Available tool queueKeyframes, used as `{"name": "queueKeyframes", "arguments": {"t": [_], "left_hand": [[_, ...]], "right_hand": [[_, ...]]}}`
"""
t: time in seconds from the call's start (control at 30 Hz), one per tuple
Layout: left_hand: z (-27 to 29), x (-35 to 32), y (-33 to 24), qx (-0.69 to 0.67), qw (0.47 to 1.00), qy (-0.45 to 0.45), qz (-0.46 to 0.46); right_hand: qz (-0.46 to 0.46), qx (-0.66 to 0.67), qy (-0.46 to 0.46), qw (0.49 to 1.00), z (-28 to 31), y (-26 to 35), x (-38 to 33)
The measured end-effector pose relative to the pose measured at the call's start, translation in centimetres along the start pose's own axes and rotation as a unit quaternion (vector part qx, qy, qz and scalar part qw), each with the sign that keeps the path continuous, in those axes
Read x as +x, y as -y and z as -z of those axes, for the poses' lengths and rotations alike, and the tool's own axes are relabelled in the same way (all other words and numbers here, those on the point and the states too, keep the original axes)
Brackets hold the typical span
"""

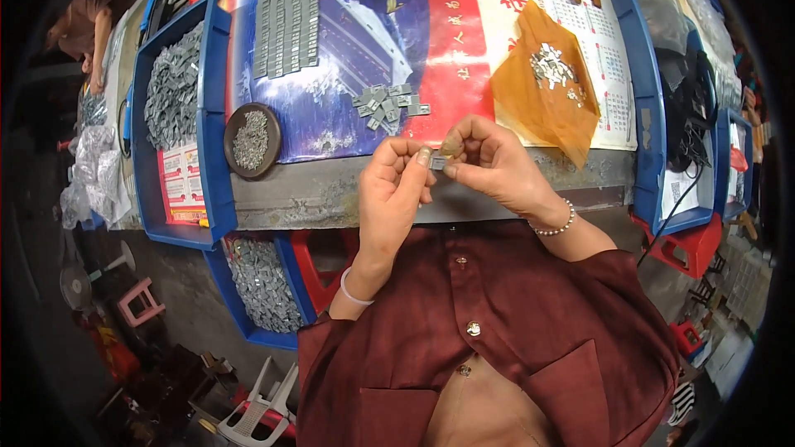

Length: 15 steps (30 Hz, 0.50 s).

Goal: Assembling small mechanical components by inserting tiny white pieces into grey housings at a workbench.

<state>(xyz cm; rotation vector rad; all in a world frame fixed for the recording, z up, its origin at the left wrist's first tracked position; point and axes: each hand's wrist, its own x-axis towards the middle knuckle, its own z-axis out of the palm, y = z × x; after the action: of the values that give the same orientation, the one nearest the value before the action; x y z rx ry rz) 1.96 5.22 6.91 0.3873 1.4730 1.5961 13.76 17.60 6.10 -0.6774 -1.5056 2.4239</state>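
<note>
Head: both hands (447, 167) pinch grey metal piece (437, 163), amber bag (548, 83) nr.

Grey metal clips (387, 104) are lying on a red-and-blue printed sheet (348, 50), beside blue trays (217, 116) and an orange bag (530, 108).

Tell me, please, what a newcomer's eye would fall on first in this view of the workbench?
Probably the two hands at centre, left hand and right hand, pinching a small grey metal piece between their fingertips. Behind them lie a loose pile of similar pieces on the bright poster-covered bench, and an orange plastic bag with more to the right.
</note>
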Motion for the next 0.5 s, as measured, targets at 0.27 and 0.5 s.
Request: {"name": "queueKeyframes", "arguments": {"t": [0.27, 0.5], "left_hand": [[-1.9, -0.4, -0.2, 0.031, 0.999, 0.036, 0.022], [-2.7, -0.1, 0.5, 0.015, 0.999, 0.045, 0.026]], "right_hand": [[0.101, -0.205, -0.038, 0.973, 2.4, 2.8, -2.5], [0.172, -0.391, -0.312, 0.849, 11.0, 4.4, -3.2]]}}
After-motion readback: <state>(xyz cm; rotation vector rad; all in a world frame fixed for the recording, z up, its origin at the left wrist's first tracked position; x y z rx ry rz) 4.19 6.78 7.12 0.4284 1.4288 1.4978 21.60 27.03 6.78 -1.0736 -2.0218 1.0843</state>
